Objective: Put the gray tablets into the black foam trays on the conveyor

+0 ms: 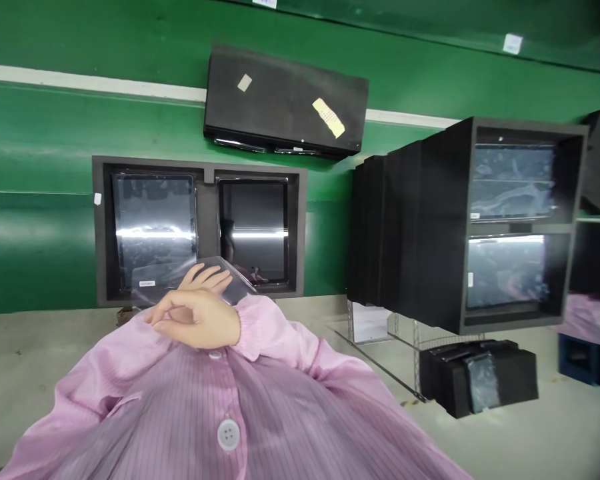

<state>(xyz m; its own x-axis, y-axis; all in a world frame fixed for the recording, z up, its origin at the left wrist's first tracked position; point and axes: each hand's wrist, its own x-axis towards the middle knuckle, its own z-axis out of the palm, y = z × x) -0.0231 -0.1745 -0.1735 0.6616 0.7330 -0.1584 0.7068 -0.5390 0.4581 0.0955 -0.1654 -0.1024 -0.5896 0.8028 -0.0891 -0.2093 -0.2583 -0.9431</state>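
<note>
Both my hands are close to my chest, over my pink striped coat (260, 413). My right hand (197, 319), coming from a pink cuff, is curled closed with thumb and fingers pinched; what it holds is hidden. Just behind it my left hand (207, 277) shows only its fingers, which press together on a clear film sheet (233, 283). The sheet sticks up in front of a black foam tray (205, 175) that holds two dark glass screens side by side.
A green belt surface (40, 220) runs behind. A second black foam tray (285, 100) with yellow tape lies farther back. Several foam trays with screens (480, 220) stand on edge at the right above a wire rack (380, 333). Black foam blocks (480, 381) lie below.
</note>
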